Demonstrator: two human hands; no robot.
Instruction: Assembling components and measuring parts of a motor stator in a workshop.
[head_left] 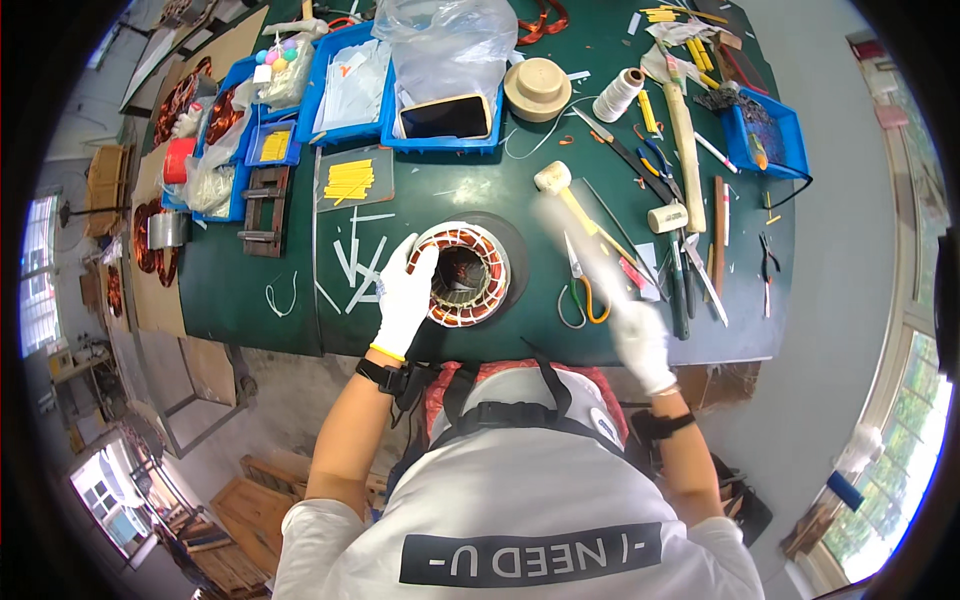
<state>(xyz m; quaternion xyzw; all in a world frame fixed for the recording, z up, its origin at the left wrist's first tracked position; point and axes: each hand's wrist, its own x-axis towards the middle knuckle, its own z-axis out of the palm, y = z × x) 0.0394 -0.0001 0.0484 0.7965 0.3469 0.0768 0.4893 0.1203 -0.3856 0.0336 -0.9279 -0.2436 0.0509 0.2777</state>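
A round motor stator (497,295) with copper windings, laced with white cord, stands on the green table in front of me, its bore facing up. My left hand (405,290), in a white glove, grips the stator's left rim. White-gloved too, my right hand (640,345) is closed around a long pale stick-like tool (590,250), smeared by motion, so its exact kind is unclear. This tool points up and left toward the stator, apart from it. A pale-headed mallet (553,178) and scissors (598,308) with green and orange handles lie nearby.
Blue bins (345,85) line the back left; one carries a phone (445,117). White strips (352,262) lie left of the stator. A thread spool (618,95), another mallet (668,217), pliers (768,265) and knives spread over the right. A blue basket (775,140) stands far right.
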